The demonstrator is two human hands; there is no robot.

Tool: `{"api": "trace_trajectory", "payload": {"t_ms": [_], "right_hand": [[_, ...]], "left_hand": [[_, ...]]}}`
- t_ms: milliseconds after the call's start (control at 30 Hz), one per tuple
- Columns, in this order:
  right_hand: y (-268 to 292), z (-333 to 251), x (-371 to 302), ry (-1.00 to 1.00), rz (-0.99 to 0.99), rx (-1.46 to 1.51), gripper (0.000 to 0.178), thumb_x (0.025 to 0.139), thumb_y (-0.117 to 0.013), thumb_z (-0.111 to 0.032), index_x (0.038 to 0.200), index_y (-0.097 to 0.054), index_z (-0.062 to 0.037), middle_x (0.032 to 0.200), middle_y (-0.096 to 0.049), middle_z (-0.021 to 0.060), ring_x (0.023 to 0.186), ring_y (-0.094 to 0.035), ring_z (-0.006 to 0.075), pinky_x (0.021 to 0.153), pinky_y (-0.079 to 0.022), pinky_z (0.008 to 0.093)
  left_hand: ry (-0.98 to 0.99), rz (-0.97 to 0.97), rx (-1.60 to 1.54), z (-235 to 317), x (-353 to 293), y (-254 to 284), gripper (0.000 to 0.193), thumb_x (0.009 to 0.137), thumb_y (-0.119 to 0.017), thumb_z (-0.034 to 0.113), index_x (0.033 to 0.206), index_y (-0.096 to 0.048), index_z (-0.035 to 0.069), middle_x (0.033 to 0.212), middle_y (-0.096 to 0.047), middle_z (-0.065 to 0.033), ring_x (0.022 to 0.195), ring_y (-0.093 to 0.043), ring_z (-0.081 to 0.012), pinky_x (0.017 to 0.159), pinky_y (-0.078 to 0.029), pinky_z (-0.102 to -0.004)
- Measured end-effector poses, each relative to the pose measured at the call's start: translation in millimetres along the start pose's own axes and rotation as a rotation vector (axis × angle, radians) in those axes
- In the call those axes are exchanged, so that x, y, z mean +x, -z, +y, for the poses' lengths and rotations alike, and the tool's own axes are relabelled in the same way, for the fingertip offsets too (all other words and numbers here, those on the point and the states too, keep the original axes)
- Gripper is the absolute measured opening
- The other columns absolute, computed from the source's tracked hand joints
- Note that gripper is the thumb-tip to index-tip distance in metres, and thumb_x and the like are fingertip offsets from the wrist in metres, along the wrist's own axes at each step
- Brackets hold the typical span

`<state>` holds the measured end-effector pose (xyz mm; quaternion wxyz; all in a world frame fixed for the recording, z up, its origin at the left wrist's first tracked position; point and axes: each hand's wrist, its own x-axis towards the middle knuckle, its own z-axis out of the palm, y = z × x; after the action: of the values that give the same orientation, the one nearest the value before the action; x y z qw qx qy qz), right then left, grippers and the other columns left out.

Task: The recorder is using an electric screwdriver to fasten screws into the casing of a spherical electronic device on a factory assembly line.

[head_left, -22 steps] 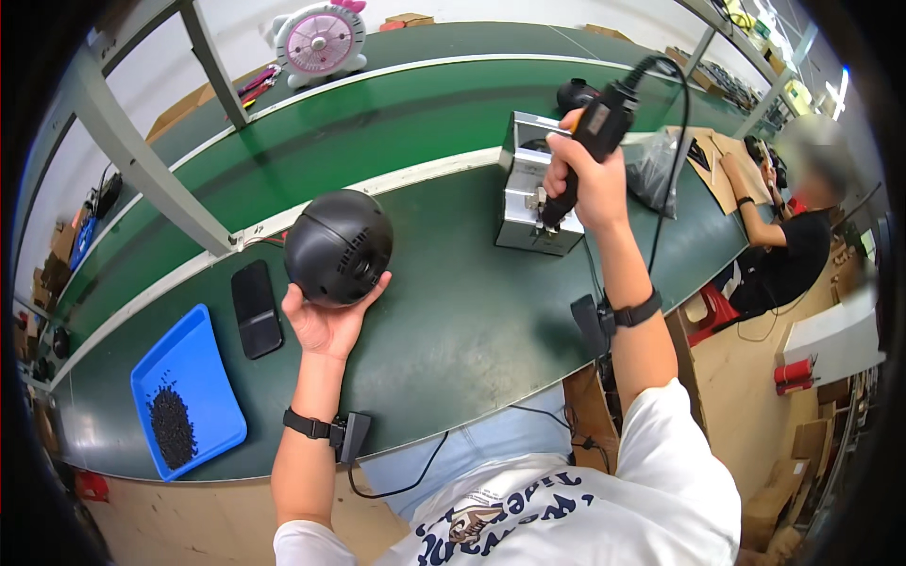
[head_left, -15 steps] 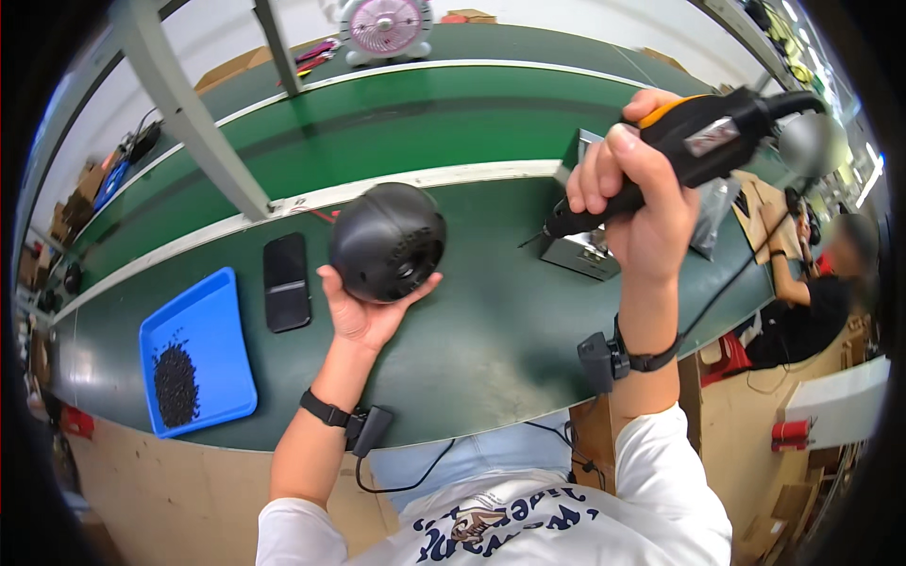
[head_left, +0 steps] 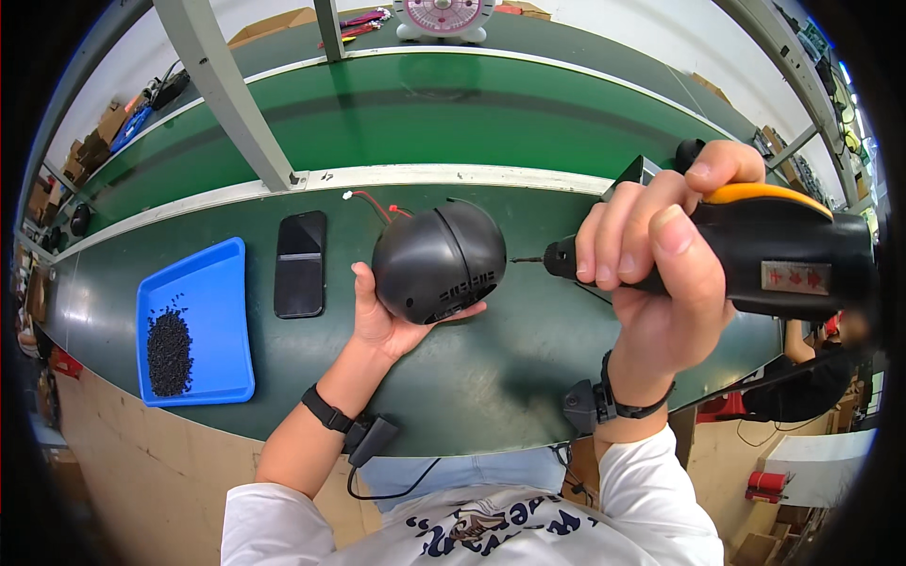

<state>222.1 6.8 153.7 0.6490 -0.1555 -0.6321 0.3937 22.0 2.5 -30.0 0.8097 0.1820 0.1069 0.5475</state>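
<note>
A round black plastic housing (head_left: 436, 262) rests in my left hand (head_left: 382, 321), whose thumb and fingers cup it from below. A seam runs across the housing, vent slots show on its lower right, and red wires (head_left: 376, 206) stick out behind it. My right hand (head_left: 665, 250) is wrapped round a black and orange electric screwdriver (head_left: 783, 250), held nearly level. The screwdriver's thin bit (head_left: 527, 259) points left at the housing's right side, with what looks like a small gap between them.
Left on the green bench (head_left: 396, 396) are a blue tray (head_left: 222, 311) with a heap of small black screws (head_left: 170, 354) and a black phone (head_left: 300, 264). A metal post (head_left: 222, 94) rises at the back left. Behind the screwdriver stands a metal box (head_left: 637, 172). Another person sits at far right.
The housing has turned in my left hand, so its seam and red wires now show. My right hand has lowered and levelled the screwdriver, bringing its bit close to the housing.
</note>
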Motion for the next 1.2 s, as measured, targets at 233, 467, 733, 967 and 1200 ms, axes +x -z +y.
{"api": "trace_trajectory", "payload": {"t_ms": [233,467,733,967,1200], "right_hand": [[-2.8,1.6,1.4,-0.066,0.056,-0.055,0.029,0.089,-0.054,-0.007,0.114,-0.038,-0.0054,0.062,-0.046,0.0060,0.049,-0.045,0.0166,0.048,-0.044,0.0330],[-4.2,5.1,1.7,-0.087,0.012,-0.082,0.031,0.088,-0.057,-0.005,0.113,-0.039,-0.0050,0.062,-0.046,0.0061,0.047,-0.044,0.0154,0.046,-0.044,0.0324],[-7.0,12.3,0.9,-0.085,0.019,-0.081,0.031,0.087,-0.060,-0.004,0.111,-0.039,-0.0041,0.059,-0.045,0.0060,0.045,-0.043,0.0148,0.045,-0.043,0.0316],[-11.6,33.1,-0.4,-0.151,-0.038,-0.039,0.027,0.087,-0.060,-0.003,0.107,-0.042,-0.0032,0.060,-0.045,0.0052,0.043,-0.043,0.0135,0.043,-0.043,0.0304],[-13.0,39.4,-1.7,-0.150,-0.104,-0.014,0.028,0.088,-0.062,-0.004,0.104,-0.039,-0.0063,0.059,-0.045,0.0048,0.042,-0.041,0.0126,0.040,-0.040,0.0296]], "left_hand": [[-0.002,-0.068,0.018,0.4,-0.2,2.1,0.114,0.067,-0.076,0.074,0.153,-0.029,0.016,0.153,-0.036,-0.0189,0.139,-0.039,-0.0441,0.106,-0.035,-0.0744],[0.000,-0.104,0.037,-0.1,-0.1,6.0,0.113,0.067,-0.076,0.073,0.152,-0.030,0.013,0.152,-0.038,-0.0193,0.138,-0.041,-0.0431,0.105,-0.036,-0.0743],[-0.005,-0.089,0.038,-0.9,-0.7,3.6,0.114,0.065,-0.078,0.072,0.151,-0.032,0.013,0.151,-0.039,-0.0193,0.137,-0.043,-0.0430,0.104,-0.037,-0.0751],[-0.150,-0.072,0.137,1.2,1.1,3.1,0.112,0.062,-0.082,0.065,0.148,-0.034,0.010,0.145,-0.042,-0.0151,0.135,-0.047,-0.0363,0.109,-0.045,-0.0588],[-0.136,-0.080,0.131,4.1,-0.9,-0.3,0.115,0.062,-0.082,0.062,0.149,-0.029,0.010,0.144,-0.043,-0.0165,0.132,-0.050,-0.0327,0.109,-0.048,-0.0510]]}}
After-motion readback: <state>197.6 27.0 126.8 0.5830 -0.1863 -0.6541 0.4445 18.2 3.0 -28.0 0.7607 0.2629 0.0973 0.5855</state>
